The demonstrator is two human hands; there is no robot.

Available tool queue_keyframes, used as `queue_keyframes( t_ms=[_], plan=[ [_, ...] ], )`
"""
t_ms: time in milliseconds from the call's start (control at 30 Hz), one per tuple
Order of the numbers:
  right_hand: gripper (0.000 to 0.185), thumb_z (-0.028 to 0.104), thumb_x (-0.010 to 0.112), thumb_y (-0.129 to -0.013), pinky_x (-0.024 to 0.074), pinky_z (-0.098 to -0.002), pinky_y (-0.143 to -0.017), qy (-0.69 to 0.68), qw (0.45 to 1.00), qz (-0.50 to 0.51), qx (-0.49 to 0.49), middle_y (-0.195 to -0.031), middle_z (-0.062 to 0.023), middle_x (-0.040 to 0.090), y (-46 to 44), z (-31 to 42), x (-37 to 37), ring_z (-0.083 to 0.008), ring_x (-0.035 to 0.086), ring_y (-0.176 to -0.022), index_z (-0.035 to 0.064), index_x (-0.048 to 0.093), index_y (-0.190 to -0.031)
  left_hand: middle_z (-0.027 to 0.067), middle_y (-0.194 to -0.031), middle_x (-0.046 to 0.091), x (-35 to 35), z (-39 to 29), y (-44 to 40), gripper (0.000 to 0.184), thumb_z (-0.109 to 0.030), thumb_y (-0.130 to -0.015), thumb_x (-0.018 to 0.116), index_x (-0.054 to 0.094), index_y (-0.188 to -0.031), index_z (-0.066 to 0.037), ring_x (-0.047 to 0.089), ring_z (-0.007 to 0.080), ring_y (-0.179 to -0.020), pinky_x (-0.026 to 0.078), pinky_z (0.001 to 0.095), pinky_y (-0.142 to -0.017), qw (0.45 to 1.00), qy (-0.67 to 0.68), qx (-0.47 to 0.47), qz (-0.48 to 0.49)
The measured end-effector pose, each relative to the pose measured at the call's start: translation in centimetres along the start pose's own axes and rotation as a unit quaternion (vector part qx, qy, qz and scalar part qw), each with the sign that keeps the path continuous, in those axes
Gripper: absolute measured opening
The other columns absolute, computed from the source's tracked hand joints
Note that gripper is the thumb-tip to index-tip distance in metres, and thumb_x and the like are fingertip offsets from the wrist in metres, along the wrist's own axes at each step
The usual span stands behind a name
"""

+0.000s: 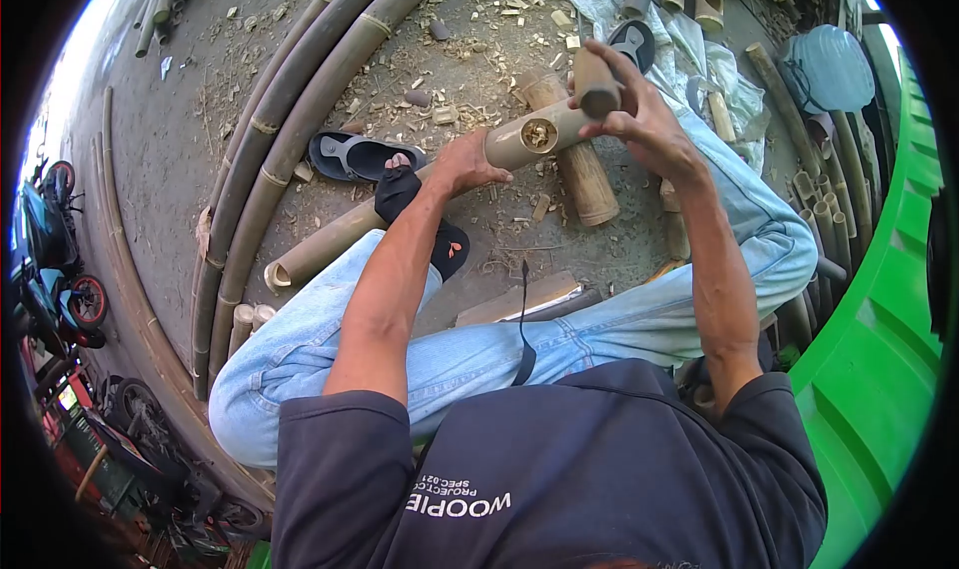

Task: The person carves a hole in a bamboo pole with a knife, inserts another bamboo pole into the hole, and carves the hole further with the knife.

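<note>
A long bamboo pole (pixel 335 235) slants across the ground in front of my legs. Cut in its upper side is a round hole (pixel 539 135) with pale splinters inside. My left hand (pixel 468 164) is wrapped over the pole just left of that hole. Beneath the pole, crosswise, lies a thick short bamboo log (pixel 587 189). My right hand (pixel 647 119) grips a short brown cylindrical piece (pixel 596 85), with thumb and fingers on either side of it, close above the pole's right part. A foot in a black covering (pixel 398 191) rests against the pole.
Long bamboo poles (pixel 290 134) curve along the left. A grey sandal (pixel 365 156) lies beyond the pole among wood chips (pixel 445 115). At right are a plastic jug (pixel 831 67), cut bamboo tubes (pixel 824 204) and a green ridged panel (pixel 869 359). Motorcycles (pixel 85 299) stand far left.
</note>
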State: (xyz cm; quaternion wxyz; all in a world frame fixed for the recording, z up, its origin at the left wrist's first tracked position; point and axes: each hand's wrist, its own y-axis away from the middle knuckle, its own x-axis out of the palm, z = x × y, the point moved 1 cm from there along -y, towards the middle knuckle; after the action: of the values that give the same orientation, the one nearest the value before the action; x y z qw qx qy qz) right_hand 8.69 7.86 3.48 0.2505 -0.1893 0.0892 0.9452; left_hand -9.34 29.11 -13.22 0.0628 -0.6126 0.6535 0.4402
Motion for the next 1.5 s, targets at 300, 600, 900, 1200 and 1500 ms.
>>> queue_keyframes(
  t_ms=[300,600,900,1200,1500],
  plan=[
    [0.075,0.011,0.058,-0.091,0.058,-0.0338,-0.074,-0.146,0.948,-0.158,0.235,-0.104,-0.0153,0.066,6.7,-2.5,4.7,-0.02,0.068,-0.08,0.0041,0.027,-0.159,0.0262,-0.128,0.067,-0.1,0.4,-1.6,0.1,-0.057,-0.064,0.091,0.054,-0.137,0.001,0.064,0.041,-0.121,0.05,0.0462,-0.103,0.999,-0.003,-0.002,0.032],
    [0.064,0.026,0.05,-0.106,0.0555,-0.0335,-0.053,-0.129,0.917,0.003,0.378,-0.084,-0.0061,0.06,9.2,-2.9,10.0,-0.0149,0.062,-0.061,0.0202,0.027,-0.165,0.0306,-0.125,0.067,-0.1,-3.4,-3.7,0.113,-0.074,-0.064,0.084,0.058,-0.133,0.011,0.066,0.0391,-0.118,0.052,0.0432,-0.102,0.987,0.16,-0.013,0.032],
    [0.064,0.024,0.048,-0.105,0.0552,-0.0348,-0.057,-0.082,0.933,0.054,0.347,-0.071,-0.0041,0.058,8.1,-4.0,8.8,-0.014,0.061,-0.056,0.0142,0.027,-0.165,0.0302,-0.12,0.069,0.9,-4.4,-3.9,0.125,-0.093,-0.057,0.071,0.063,-0.126,0.011,0.068,0.0416,-0.114,0.053,0.0458,-0.098,0.997,0.043,-0.069,-0.013],
    [0.062,0.025,0.046,-0.107,0.0559,-0.0317,-0.05,-0.093,0.91,0.192,0.355,-0.074,-0.0019,0.054,5.2,-5.0,4.0,-0.013,0.059,-0.058,0.0163,0.024,-0.165,0.0278,-0.114,0.072,1.0,-4.7,-3.9,0.122,-0.092,-0.057,0.071,0.065,-0.123,0.011,0.071,0.0396,-0.11,0.054,0.0455,-0.094,0.995,0.034,-0.088,-0.033],
    [0.062,0.028,0.048,-0.108,0.0557,-0.0309,-0.051,-0.072,0.912,0.28,0.292,-0.071,-0.001,0.05,3.6,-7.7,1.8,-0.0109,0.057,-0.057,0.0151,0.026,-0.164,0.0265,-0.115,0.072,1.1,-5.2,-3.9,0.116,-0.092,-0.06,0.07,0.067,-0.123,0.006,0.069,0.0401,-0.112,0.053,0.048,-0.095,0.993,0.032,-0.113,-0.021]
  ],
)
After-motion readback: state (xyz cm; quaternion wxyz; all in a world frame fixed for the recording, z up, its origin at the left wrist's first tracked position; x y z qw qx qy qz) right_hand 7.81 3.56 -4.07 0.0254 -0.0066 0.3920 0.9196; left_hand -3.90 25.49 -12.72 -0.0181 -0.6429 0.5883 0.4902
